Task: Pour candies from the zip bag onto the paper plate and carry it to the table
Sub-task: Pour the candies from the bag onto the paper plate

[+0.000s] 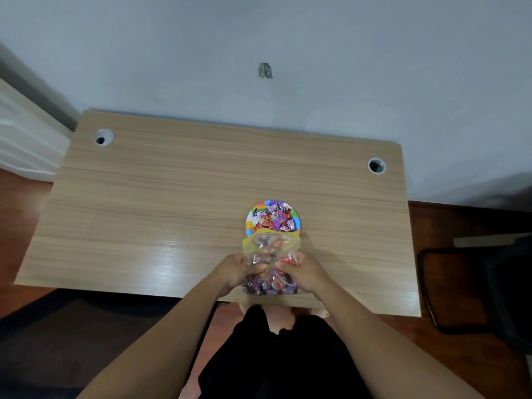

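A clear zip bag [269, 266] with a yellow band along its open mouth sits just below the centre of the frame, over the near part of a pale wood-grain surface [172, 203]. It is tipped with its mouth toward the upper part of the frame, and that mouth overlaps the near rim of a paper plate [249, 223]. The bag bulges with wrapped candies [270, 283] in purple, red and white, most of them bunched in its lower end. The plate has a bright multicoloured rim and already carries a small heap of the same wrappers. The left hand [234, 272] has its grip closed on the bag's left side, and the right hand [303, 272] has its grip closed on the right side, the fingertips meeting near the bag's middle. Two round cable holes lie in the surface, one at upper left [103, 137] and one at right [376, 166].
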